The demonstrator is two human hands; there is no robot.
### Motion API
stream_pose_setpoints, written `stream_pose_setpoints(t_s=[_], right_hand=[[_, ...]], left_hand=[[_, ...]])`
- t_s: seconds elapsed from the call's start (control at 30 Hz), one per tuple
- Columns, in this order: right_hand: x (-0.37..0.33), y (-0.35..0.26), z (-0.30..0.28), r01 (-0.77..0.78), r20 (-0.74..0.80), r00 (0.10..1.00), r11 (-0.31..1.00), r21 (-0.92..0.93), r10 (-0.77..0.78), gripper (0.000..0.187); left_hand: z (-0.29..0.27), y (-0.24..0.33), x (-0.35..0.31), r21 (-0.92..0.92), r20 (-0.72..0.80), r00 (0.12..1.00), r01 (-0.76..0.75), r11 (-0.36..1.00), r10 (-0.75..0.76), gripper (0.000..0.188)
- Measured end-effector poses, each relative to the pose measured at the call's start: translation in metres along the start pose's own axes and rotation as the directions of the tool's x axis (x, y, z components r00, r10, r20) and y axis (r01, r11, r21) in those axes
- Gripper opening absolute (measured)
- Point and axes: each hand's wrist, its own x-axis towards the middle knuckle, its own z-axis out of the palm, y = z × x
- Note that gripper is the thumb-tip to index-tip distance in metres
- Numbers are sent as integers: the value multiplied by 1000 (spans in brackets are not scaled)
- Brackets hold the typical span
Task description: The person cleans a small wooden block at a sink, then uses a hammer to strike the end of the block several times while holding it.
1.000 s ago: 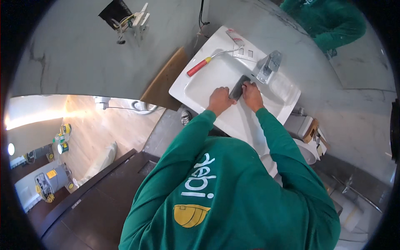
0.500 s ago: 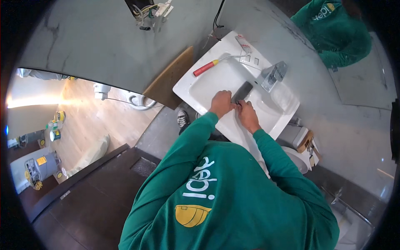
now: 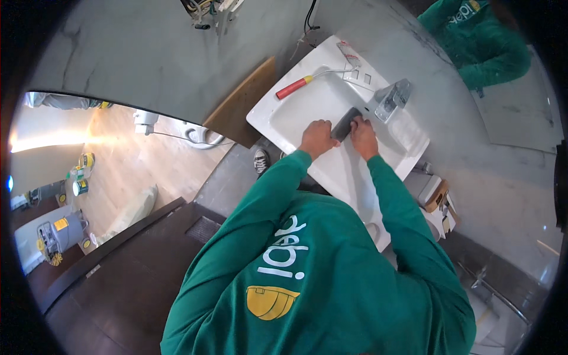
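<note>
Over the basin of a white sink [image 3: 288,127], a dark grey roller sleeve [image 3: 345,125] is held at a slant between both hands. My left hand [image 3: 318,138] is closed round its near end. Along its far right side, my right hand [image 3: 363,138] grips it with bent fingers; the fingertips are partly hidden. A roller frame with a red and yellow handle [image 3: 294,87] lies across the sink's far left rim, its bent wire reaching toward the back ledge. To the right of the sleeve stands a dusty chrome faucet [image 3: 392,99].
A brown board [image 3: 244,109] leans left of the sink. Loose wires [image 3: 201,13] hang from the wall above. Right of the sink is a toilet [image 3: 435,222] with boxes [image 3: 441,201] beside it. A dark door [image 3: 130,266] lies at lower left, a vacuum-like machine [image 3: 59,234] beyond it.
My right hand has moved up along the roller sleeve to its far end, apart from my left hand. The sleeve has shifted slightly and tilted; the roller frame lies as before.
</note>
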Motion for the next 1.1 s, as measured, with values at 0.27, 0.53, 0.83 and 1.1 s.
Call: stream_pose_setpoints(t_s=[0.27,0.53,0.83,1.1], right_hand=[[-47,-40,4,-42,189,981,999,-11,44,25],[-50,-44,14,-57,232,972,997,50,44,25],[-25,-25,18,-26,90,996,997,72,19,24],[12,-3,9,27,-59,998,999,30,-25,23]], left_hand=[[10,-12,-1,15,-25,999,-25,1000,25,59],[19,-21,1,15,-61,998,7,1000,-6,62],[7,-6,0,22,-19,1000,6,1000,-5,62],[-1,2,-1,1,20,999,31,1000,-31,56]])
